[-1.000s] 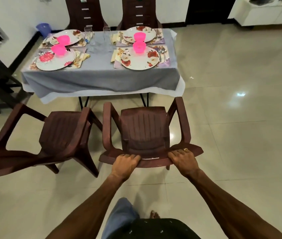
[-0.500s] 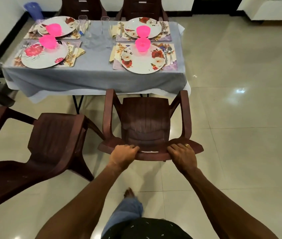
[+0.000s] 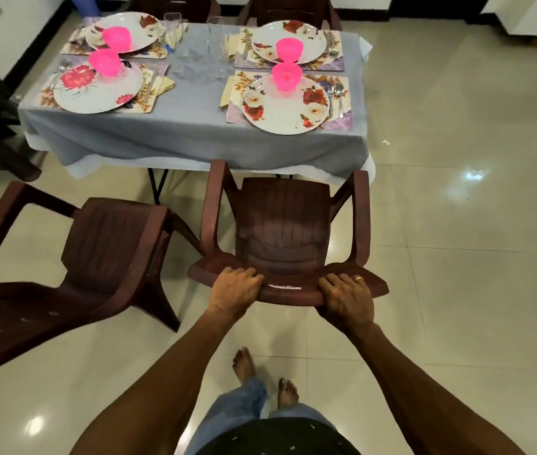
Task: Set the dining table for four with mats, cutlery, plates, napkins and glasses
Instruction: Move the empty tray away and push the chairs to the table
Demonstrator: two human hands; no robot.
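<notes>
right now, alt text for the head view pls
Both hands, left hand and right hand, grip the top of a brown plastic chair facing a grey-clothed table set with four floral plates, pink bowls and glasses. A second chair stands left.

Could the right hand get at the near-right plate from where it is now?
Probably not: the right hand grips the chair back, and that chair stands between the person and the near-right plate.

The dark brown moulded plastic armchair (image 3: 285, 238) has a ribbed, dull-sheened seat. The grey cloth table cover (image 3: 195, 136) looks matt and soft. 4 floral white plates (image 3: 285, 105) look glossy, the translucent pink plastic bowls (image 3: 286, 76) smooth, and the cream floor tiles (image 3: 474, 224) polished.
</notes>
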